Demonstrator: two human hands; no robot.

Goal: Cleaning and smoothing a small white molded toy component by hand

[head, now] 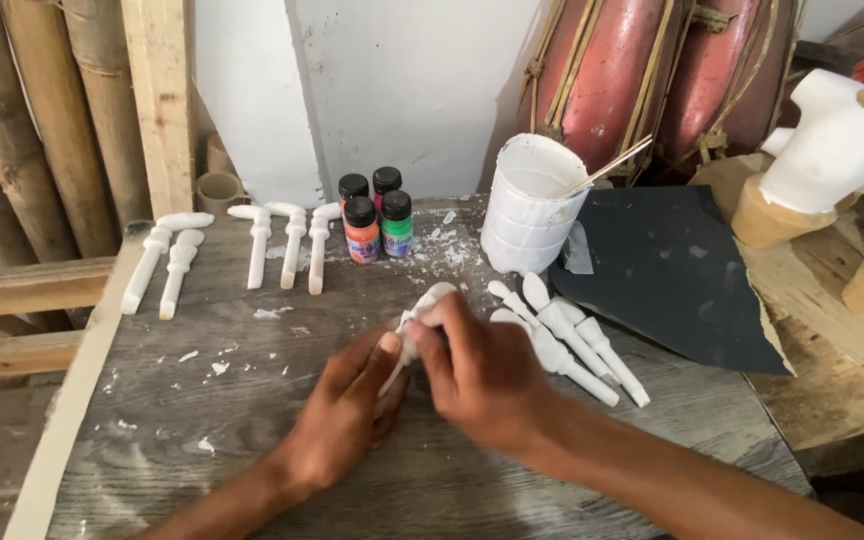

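Head view: left hand (pixel 344 415) and right hand (pixel 472 370) both clasped round a white carved peg (pixel 430 302) over the grey wooden table (pixel 202 440) — four small paint bottles (pixel 376 217) behind, coloured labels, black caps; white tub (pixel 529 205) beside.

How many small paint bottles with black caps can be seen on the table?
4, in a tight cluster at the back of the grey wooden table: orange paint bottle front left, green paint bottle front right, two more behind. Others may be hidden behind.
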